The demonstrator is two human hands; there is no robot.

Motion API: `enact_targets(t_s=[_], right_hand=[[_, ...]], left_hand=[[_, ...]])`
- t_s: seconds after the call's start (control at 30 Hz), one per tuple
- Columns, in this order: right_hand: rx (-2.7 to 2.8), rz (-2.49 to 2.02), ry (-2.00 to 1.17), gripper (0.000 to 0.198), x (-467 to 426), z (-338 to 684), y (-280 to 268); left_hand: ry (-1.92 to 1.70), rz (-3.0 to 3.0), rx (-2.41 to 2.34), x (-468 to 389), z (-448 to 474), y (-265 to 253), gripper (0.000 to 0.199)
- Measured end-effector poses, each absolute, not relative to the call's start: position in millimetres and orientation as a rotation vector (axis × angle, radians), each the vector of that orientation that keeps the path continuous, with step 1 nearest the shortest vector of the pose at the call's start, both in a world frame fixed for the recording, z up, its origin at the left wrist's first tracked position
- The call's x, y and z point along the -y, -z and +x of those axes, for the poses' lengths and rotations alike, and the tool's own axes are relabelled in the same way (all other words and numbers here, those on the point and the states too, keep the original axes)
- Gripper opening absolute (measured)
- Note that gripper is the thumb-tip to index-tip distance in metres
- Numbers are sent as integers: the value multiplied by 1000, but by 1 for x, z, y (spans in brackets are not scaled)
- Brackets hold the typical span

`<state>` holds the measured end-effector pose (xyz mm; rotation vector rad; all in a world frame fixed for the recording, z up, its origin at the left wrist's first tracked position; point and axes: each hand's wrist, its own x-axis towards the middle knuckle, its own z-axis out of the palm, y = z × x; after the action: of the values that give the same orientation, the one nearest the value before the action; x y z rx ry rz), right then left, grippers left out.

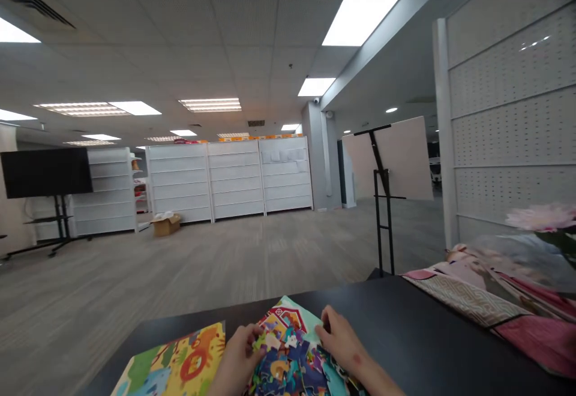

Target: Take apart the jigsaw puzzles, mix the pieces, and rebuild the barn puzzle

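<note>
A heap of colourful jigsaw puzzle pieces [292, 363], mostly dark blue and purple, lies in front of me on a dark table. Under its far side shows a pale green puzzle board [307, 319] with a red barn picture. My left hand [239, 351] is at the heap's left edge, fingers curled against the pieces. On the other side, my right hand [341, 337] has its thumb at the board's right edge and its fingers bent; what lies under them is hidden. Left of my left hand lies a yellow animal picture board [180, 360] with a lion.
The dark table [396, 324] carries pink and patterned fabric [477, 300] on the right, beside a pink flower [540, 217]. Beyond it stand a black easel [381, 204] and a white pegboard panel [508, 114]. White shelving [234, 180], a cardboard box [166, 225] and a screen [47, 172] are farther off.
</note>
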<state>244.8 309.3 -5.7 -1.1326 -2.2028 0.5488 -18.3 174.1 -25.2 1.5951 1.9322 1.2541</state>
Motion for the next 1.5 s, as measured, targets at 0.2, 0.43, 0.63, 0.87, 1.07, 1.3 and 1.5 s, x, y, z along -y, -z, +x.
enact_targets(t_s=[0.2, 0.43, 0.63, 0.87, 1.07, 1.3, 1.5], right_hand=[[2130, -1060, -723, 29, -321, 241, 11], [2120, -1013, -720, 37, -320, 247, 4], [2226, -726, -632, 26, -290, 250, -17], [2036, -857, -696, 37, -303, 246, -13], [2092, -820, -784, 24, -307, 244, -6], [2011, -835, -782, 25, -304, 243, -6], [2177, -737, -892, 19, -292, 242, -13]], left_hand=[[-1397, 1529, -1744, -178, -21, 18, 39], [-1498, 1405, -1593, -178, -21, 6, 43], [-1436, 1381, -1575, -172, -12, 7, 35], [-1498, 1374, -1523, -171, -10, 9, 36], [-1584, 1236, -1388, -170, -9, 1, 52], [-1734, 1096, -1379, -171, -12, -3, 55], [-1768, 1067, -1300, -164, -7, -15, 49]])
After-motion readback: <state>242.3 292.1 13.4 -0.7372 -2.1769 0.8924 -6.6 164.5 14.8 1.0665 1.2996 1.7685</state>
